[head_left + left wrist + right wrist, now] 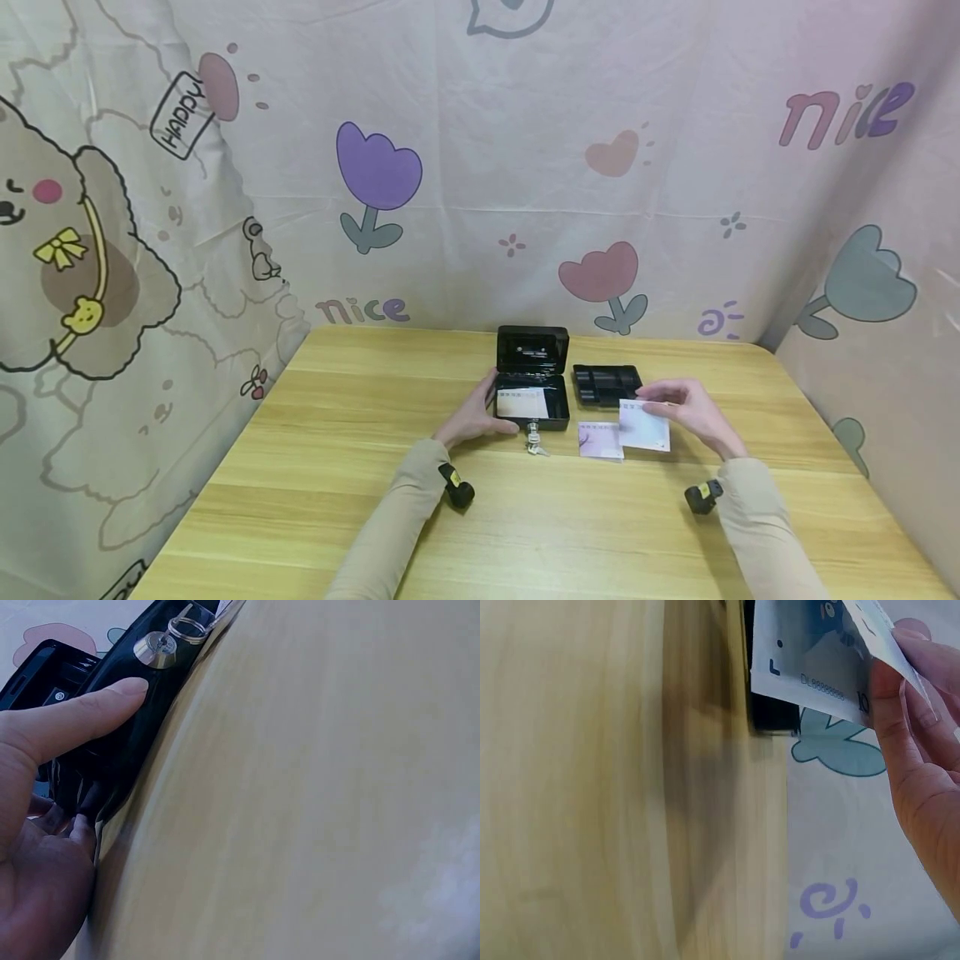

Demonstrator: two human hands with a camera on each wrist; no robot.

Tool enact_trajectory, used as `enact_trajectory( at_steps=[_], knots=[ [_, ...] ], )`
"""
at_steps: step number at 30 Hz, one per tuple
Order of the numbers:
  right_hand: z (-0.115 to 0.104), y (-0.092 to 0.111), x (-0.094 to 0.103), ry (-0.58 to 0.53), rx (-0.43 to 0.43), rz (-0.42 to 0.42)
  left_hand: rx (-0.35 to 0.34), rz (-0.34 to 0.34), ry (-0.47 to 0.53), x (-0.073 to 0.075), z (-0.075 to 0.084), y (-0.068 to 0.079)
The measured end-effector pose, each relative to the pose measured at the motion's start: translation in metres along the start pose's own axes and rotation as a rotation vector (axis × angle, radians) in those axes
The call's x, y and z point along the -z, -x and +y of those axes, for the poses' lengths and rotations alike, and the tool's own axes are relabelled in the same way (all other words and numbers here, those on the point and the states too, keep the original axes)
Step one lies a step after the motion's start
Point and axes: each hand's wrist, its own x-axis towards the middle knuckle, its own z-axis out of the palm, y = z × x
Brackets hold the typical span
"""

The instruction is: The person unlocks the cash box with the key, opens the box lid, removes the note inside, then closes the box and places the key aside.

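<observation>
A pale blue-and-white rectangular printed paper note (644, 428) is pinched above the light wooden table (585, 533) by the right hand (690, 410), seemingly near its edge so most of its face is left uncovered. Just beside it, a pale purple paper note (597, 442) is laid. The glossy black hinged box (557, 423), lid raised, pale paper (517, 404) inside, is clasped at its left front corner by the left hand (474, 418), apparently for steadiness. Behind the held note, a black compartmented tray (592, 382) is set.
</observation>
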Motion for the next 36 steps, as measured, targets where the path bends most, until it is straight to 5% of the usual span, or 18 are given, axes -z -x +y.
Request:
enact_trajectory(
  at_steps=[13,36],
  knots=[
    [0.011,0.005,0.004,-0.033,-0.001,-0.055,-0.004,-0.002,0.019,0.000,0.000,0.001],
    [0.016,-0.002,-0.006,0.120,-0.057,-0.109,-0.003,0.009,0.004,-0.001,0.001,0.000]
  ],
)
